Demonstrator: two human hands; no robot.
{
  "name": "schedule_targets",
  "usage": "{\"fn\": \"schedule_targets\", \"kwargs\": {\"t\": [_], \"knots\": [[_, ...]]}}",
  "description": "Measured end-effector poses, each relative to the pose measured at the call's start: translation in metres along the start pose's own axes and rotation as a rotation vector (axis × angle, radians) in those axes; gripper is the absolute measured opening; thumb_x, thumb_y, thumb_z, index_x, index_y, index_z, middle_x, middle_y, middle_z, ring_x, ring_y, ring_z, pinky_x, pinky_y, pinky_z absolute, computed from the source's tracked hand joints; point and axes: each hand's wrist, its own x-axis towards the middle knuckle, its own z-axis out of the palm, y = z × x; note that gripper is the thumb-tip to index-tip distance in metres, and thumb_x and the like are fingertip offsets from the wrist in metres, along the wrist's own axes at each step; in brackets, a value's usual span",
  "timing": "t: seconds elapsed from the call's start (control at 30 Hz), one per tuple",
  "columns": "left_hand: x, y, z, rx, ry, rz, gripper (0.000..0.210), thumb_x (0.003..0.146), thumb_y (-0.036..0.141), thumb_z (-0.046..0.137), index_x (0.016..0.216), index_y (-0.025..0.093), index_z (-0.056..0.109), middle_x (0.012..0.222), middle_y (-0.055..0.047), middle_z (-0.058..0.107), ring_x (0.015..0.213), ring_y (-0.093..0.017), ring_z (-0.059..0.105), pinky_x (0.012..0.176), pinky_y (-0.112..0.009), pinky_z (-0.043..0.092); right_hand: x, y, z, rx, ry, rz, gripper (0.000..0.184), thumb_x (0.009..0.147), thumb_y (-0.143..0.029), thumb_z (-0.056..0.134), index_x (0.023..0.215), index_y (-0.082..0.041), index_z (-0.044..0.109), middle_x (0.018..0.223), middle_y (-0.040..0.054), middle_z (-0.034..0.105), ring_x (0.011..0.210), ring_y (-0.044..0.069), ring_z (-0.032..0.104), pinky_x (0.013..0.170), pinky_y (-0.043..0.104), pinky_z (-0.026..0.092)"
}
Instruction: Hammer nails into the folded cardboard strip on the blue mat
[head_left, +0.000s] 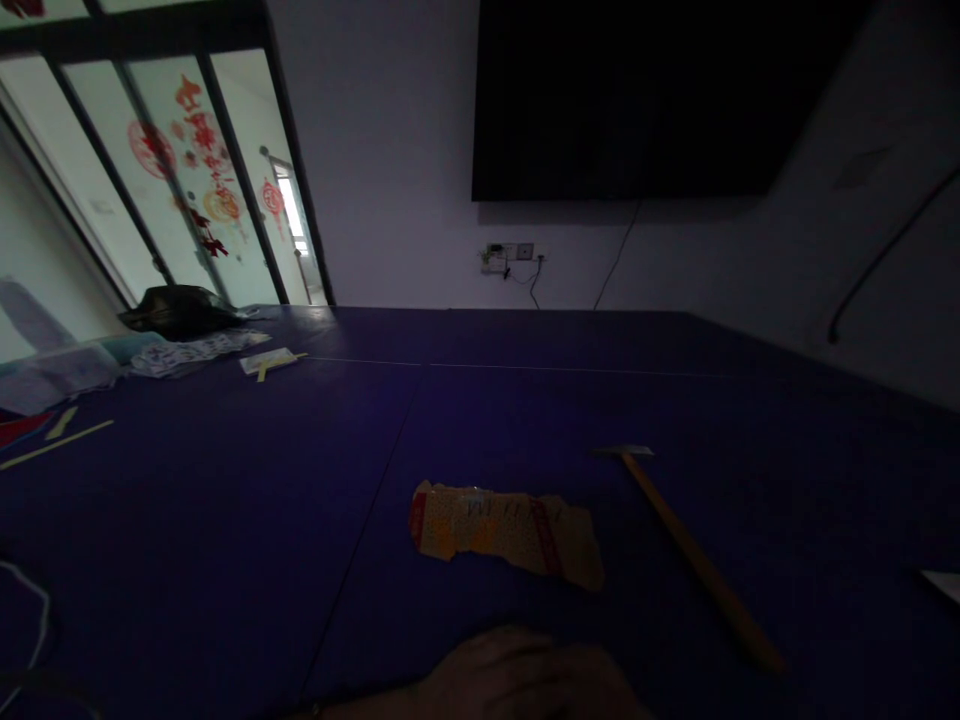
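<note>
At the bottom edge, my left hand (499,665) reaches in from the left with its fingers bent together. Whatever is inside them is hidden. A dim shape pressed against its right side may be my right hand, but the frame cuts it off and its fingers cannot be made out. Just beyond lies a torn strip of brown cardboard (510,530) with red and orange print and several small dark slanted marks along its upper part. To the right rests a hammer (697,560), its wooden handle pointing toward me and its metal head at the far end. Neither is being touched.
Dark blue covering (480,420) spreads over the wide table. Papers (191,350), a black bag (180,310) and yellow strips (60,445) lie at left. A white cable (41,620) curls at the left edge; a pale flat object (941,585) is at the right.
</note>
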Motion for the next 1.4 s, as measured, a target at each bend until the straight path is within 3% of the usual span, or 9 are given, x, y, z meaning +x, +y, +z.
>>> {"fn": "schedule_targets", "kwargs": {"t": [0.1, 0.17, 0.23, 0.3, 0.4, 0.53, 0.87, 1.17, 1.4], "knots": [[-0.005, -0.002, 0.001, -0.006, 0.155, -0.049, 0.047, 0.09, 0.032, 0.027, 0.133, 0.014, 0.02, 0.129, -0.013, 0.044, 0.125, -0.02, 0.031, 0.101, -0.034, 0.033, 0.007, 0.025, -0.02, -0.028, 0.139, 0.135, 0.03, 0.087, -0.034, 0.032, 0.086, -0.02, 0.059, 0.082, 0.0062, 0.063, 0.076, 0.016, 0.059, 0.066, 0.03, 0.05], [-0.006, -0.001, -0.001, -0.034, 0.148, -0.096, 0.06, 0.086, 0.04, 0.036, 0.135, 0.014, 0.013, 0.131, -0.014, 0.04, 0.127, -0.023, 0.027, 0.101, -0.036, 0.033, 0.017, 0.045, -0.033, -0.045, 0.343, 0.407, 0.031, 0.086, -0.032, 0.03, 0.079, -0.02, 0.058, 0.072, 0.0059, 0.063, 0.068, 0.016, 0.06, 0.06, 0.027, 0.049], [-0.005, 0.0, -0.002, -0.052, 0.103, -0.164, 0.07, 0.081, 0.044, 0.043, 0.135, 0.014, 0.01, 0.135, -0.015, 0.035, 0.129, -0.027, 0.022, 0.102, -0.042, 0.03, 0.029, 0.064, -0.04, -0.014, 0.44, 0.665, 0.03, 0.084, -0.036, 0.032, 0.081, -0.019, 0.057, 0.078, 0.0064, 0.064, 0.074, 0.018, 0.061, 0.066, 0.029, 0.05], [-0.003, 0.002, -0.002, -0.046, 0.071, -0.263, 0.075, 0.079, 0.044, 0.046, 0.136, 0.016, 0.008, 0.139, -0.015, 0.025, 0.13, -0.031, 0.013, 0.102, -0.052, 0.024, 0.036, 0.079, -0.041, 0.08, 0.39, 0.743, 0.034, 0.081, -0.041, 0.034, 0.092, -0.019, 0.058, 0.095, 0.0079, 0.064, 0.09, 0.02, 0.059, 0.082, 0.034, 0.047], [0.0, 0.006, -0.003, -0.022, 0.067, -0.47, 0.084, 0.075, 0.045, 0.052, 0.137, 0.019, 0.003, 0.144, -0.014, 0.008, 0.13, -0.036, -0.004, 0.099, -0.063, 0.012, 0.037, 0.09, -0.034, 0.236, 0.289, 0.766, 0.043, 0.081, -0.044, 0.032, 0.106, -0.018, 0.055, 0.114, 0.0098, 0.058, 0.108, 0.021, 0.051, 0.096, 0.04, 0.037], [0.004, 0.011, -0.009, -0.058, 0.054, -0.643, 0.085, 0.076, 0.045, 0.05, 0.137, 0.02, -0.003, 0.145, -0.011, 0.0, 0.13, -0.035, -0.01, 0.1, -0.062, 0.006, 0.031, 0.092, -0.025, 0.358, 0.188, 0.73, 0.048, 0.082, -0.045, 0.029, 0.113, -0.016, 0.051, 0.12, 0.0111, 0.053, 0.113, 0.02, 0.047, 0.101, 0.041, 0.032], [0.008, 0.015, -0.018, -0.122, 0.063, -0.765, 0.076, 0.079, 0.043, 0.044, 0.138, 0.019, 0.003, 0.145, -0.007, 0.001, 0.132, -0.028, -0.009, 0.105, -0.055, 0.002, 0.031, 0.089, -0.026, 0.172, 0.227, 0.845, 0.054, 0.081, -0.049, 0.021, 0.092, -0.016, 0.063, 0.098, 0.0121, 0.064, 0.096, 0.022, 0.057, 0.087, 0.036, 0.042], [0.004, -0.003, -0.021, -0.07, 0.184, -0.716, 0.074, 0.081, 0.052, 0.036, 0.137, 0.014, 0.006, 0.144, -0.014, 0.012, 0.132, -0.031, -0.002, 0.102, -0.06, 0.005, 0.04, 0.063, -0.037, -0.093, 0.045, 0.874, 0.057, 0.085, -0.046, 0.015, 0.075, -0.019, 0.064, 0.082, 0.0074, 0.069, 0.076, 0.019, 0.064, 0.066, 0.028, 0.045], [0.003, -0.019, -0.04, 0.016, 0.078, -0.707, 0.098, 0.065, 0.071, 0.041, 0.137, 0.012, 0.013, 0.143, -0.018, 0.013, 0.131, -0.034, 0.0, 0.101, -0.06, 0.002, 0.041, 0.038, -0.024, -0.134, -0.067, 0.749, 0.053, 0.087, -0.041, 0.019, 0.065, -0.021, 0.062, 0.061, 0.0044, 0.067, 0.058, 0.015, 0.062, 0.055, 0.023, 0.043]]}}
